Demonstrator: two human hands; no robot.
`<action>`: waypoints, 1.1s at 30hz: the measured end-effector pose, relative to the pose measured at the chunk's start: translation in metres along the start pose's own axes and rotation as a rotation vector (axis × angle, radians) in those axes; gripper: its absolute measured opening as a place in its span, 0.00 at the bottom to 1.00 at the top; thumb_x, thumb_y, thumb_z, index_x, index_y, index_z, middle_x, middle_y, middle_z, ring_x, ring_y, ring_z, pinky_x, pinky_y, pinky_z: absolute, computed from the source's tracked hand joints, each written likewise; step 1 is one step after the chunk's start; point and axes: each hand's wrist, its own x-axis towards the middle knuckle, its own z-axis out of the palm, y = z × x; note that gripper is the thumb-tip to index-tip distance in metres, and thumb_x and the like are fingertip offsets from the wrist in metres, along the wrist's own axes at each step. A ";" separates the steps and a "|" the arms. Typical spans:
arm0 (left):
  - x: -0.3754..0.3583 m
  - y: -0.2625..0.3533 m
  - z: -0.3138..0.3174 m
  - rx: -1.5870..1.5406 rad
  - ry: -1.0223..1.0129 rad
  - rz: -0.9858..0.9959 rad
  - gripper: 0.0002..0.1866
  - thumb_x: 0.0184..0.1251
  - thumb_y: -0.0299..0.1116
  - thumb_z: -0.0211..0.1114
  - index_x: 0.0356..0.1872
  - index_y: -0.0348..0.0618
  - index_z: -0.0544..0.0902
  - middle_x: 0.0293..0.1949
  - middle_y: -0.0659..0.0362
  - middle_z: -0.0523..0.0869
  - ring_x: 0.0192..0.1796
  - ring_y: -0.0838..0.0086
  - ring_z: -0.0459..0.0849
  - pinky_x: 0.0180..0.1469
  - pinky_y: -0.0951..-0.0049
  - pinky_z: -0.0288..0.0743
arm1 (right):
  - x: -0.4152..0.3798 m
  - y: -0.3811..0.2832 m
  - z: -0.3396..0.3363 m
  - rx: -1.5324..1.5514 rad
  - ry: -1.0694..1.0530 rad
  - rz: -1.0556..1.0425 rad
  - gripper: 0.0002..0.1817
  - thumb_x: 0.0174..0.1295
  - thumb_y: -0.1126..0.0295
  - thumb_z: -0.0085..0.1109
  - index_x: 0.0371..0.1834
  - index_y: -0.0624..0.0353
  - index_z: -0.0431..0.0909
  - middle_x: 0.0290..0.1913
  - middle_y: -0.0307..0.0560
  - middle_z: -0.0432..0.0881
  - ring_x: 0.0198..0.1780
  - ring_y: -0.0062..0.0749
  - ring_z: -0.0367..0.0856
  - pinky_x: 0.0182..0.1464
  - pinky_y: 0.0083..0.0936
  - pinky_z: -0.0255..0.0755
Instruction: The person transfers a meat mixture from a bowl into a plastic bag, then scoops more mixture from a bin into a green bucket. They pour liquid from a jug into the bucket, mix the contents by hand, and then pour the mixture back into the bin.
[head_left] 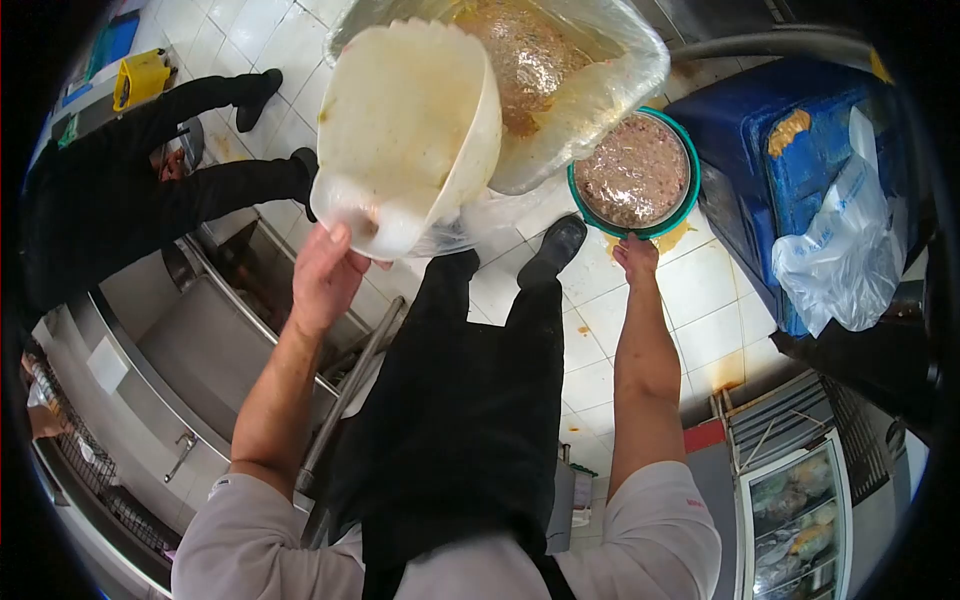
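My left hand grips the near end of a large white plastic scoop, its wide hollow facing up. The scoop overlaps the left part of a plastic-lined tub that holds wet brown, minced-looking stuff. My right hand has its fingers curled at the near rim of a round green container. A pinkish-brown mince-like mass fills that container, to the right of the tub.
A blue bin with a clear plastic bag stands at the right. Another person in black is at the left, near a steel sink. Orange-brown spills mark the white tiles. A glass-door fridge is at lower right.
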 end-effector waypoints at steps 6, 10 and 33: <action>-0.040 -0.056 -0.023 -0.212 0.166 0.040 0.24 0.71 0.46 0.53 0.57 0.38 0.72 0.48 0.56 0.80 0.44 0.70 0.80 0.44 0.70 0.73 | -0.015 0.004 0.003 -0.057 -0.016 0.024 0.19 0.70 0.62 0.53 0.55 0.64 0.67 0.44 0.53 0.76 0.39 0.41 0.81 0.43 0.36 0.83; -0.030 -0.133 -0.051 -0.468 0.224 -0.023 0.18 0.73 0.45 0.52 0.50 0.41 0.76 0.41 0.57 0.82 0.38 0.71 0.80 0.41 0.70 0.73 | -0.024 0.006 0.009 -0.021 0.006 0.001 0.15 0.69 0.64 0.54 0.50 0.63 0.69 0.40 0.52 0.78 0.31 0.37 0.81 0.34 0.32 0.83; 0.180 -0.344 -0.093 -0.137 0.565 -0.401 0.18 0.72 0.40 0.52 0.56 0.41 0.73 0.48 0.56 0.76 0.33 0.68 0.83 0.36 0.71 0.79 | 0.022 0.009 0.004 0.172 0.036 -0.045 0.16 0.71 0.61 0.50 0.45 0.66 0.71 0.31 0.52 0.78 0.25 0.35 0.80 0.30 0.32 0.82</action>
